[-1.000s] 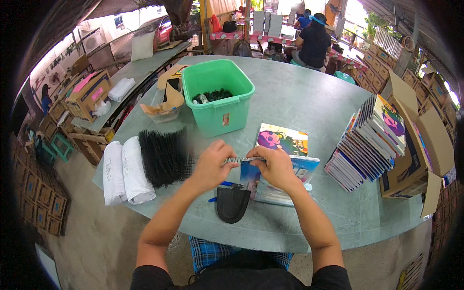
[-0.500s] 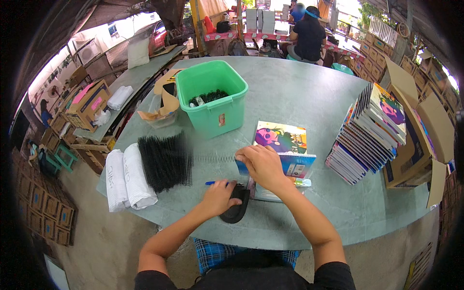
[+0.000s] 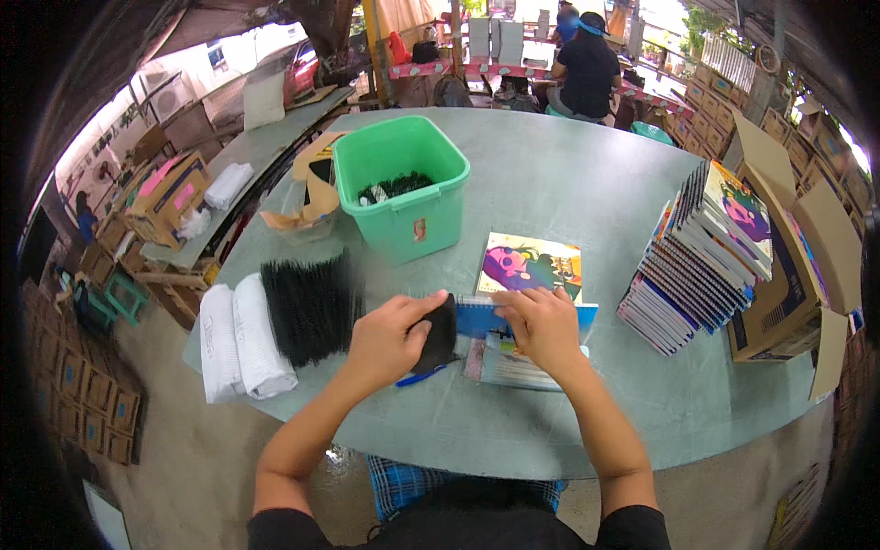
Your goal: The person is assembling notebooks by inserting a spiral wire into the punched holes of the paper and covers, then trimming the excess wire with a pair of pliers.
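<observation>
Left hand: the left hand [image 3: 390, 335] is curled snugly around a black, flat, round-ended pad [image 3: 442, 328], perhaps to keep it standing by the book's left end.
Right hand: the right hand [image 3: 547, 330] pinches the top edge of a blue, thin, paper book [image 3: 477, 318], maybe so it cannot tip or slide.
Blue book: at three o'clock from the left hand, just past the pad; from the right hand, a long part sticks out toward nine.
Book pile: below the blue book, a low pile of pale paper books [image 3: 518, 368] lies at seven o'clock from the right hand.
Bright book: a colourful, square-cornered paper book [image 3: 532, 261] lies at twelve from the right hand.
Coils: a heap of black, springy coils [image 3: 312, 307] sits at ten from the left hand, likely for easy reach.
Bucket: a green, square-sided plastic bucket [image 3: 412, 225] stands at twelve from the left hand, holding more black stuff.
</observation>
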`<move>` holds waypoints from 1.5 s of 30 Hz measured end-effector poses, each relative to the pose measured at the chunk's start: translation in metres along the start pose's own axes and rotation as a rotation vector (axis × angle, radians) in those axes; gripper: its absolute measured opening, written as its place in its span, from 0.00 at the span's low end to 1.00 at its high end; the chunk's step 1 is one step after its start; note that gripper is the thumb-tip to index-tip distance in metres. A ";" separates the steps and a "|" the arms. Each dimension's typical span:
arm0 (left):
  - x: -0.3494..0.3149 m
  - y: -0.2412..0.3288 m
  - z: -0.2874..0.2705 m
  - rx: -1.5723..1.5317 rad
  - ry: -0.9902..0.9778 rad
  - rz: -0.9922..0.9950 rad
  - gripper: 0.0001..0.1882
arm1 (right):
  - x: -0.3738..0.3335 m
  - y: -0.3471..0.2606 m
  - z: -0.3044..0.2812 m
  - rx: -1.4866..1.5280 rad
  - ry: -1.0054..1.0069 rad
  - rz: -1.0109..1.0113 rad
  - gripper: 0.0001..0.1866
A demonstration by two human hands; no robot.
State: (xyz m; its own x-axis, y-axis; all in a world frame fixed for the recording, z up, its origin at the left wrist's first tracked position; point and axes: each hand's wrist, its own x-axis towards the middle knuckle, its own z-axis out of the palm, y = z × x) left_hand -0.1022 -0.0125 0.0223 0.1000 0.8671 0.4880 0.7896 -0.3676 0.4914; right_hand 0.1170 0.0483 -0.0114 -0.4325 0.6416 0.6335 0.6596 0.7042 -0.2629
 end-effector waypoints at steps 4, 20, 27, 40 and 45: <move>-0.003 0.004 -0.002 -0.072 0.128 0.006 0.20 | -0.003 -0.002 -0.002 0.038 0.041 -0.002 0.08; -0.003 0.013 0.009 -0.244 0.251 -0.017 0.15 | -0.008 -0.003 -0.002 0.046 0.090 -0.016 0.08; 0.008 0.031 0.016 -0.384 0.467 -0.040 0.14 | -0.012 -0.005 -0.005 -0.068 0.051 -0.027 0.10; 0.015 0.012 0.035 -0.293 -0.013 0.100 0.17 | -0.055 0.042 -0.019 0.928 0.126 0.618 0.13; 0.022 0.018 0.026 -0.230 -0.006 0.028 0.18 | -0.053 0.045 -0.019 0.971 0.092 0.628 0.13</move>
State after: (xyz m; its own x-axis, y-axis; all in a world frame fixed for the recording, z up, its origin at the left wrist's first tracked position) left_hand -0.0697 0.0084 0.0232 0.1239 0.8572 0.5000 0.6274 -0.4580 0.6297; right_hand 0.1810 0.0401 -0.0433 -0.1242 0.9644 0.2334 -0.0245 0.2322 -0.9724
